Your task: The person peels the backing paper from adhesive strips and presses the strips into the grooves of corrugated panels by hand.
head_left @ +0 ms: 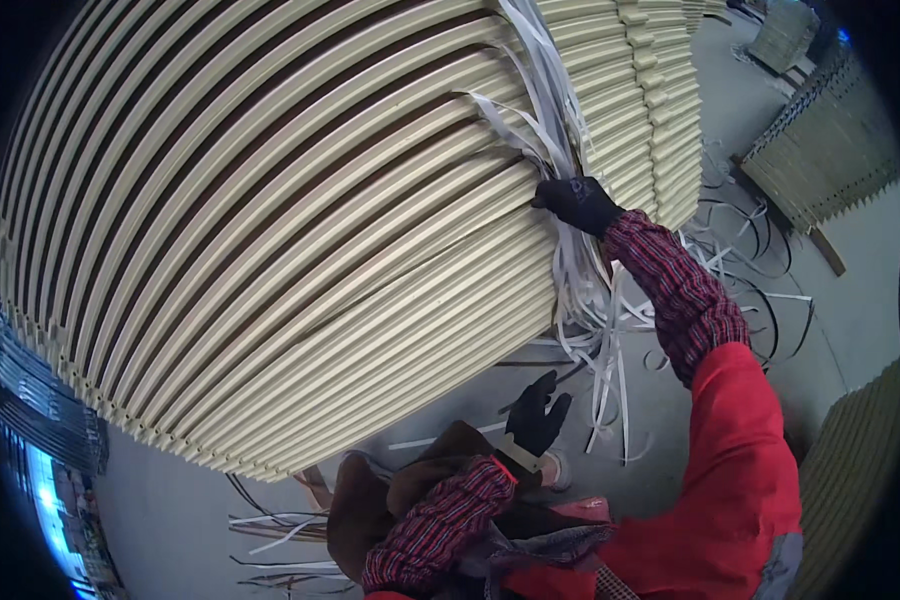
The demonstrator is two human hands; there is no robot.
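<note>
Closes right hand on strips across slats, seemingly to keep the loose bunch together, and holds left hand wide, clear below.

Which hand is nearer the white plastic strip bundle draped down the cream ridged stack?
Right. The black-gloved right hand is closed on the white plastic strip bundle; the black-gloved left hand is open, lower in the picture, not holding it.

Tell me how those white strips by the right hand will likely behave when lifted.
The white strips will likely be floppy, since they droop and curl below the right hand. Being thin, they're probably light. Their tangled ends could snag.
</note>
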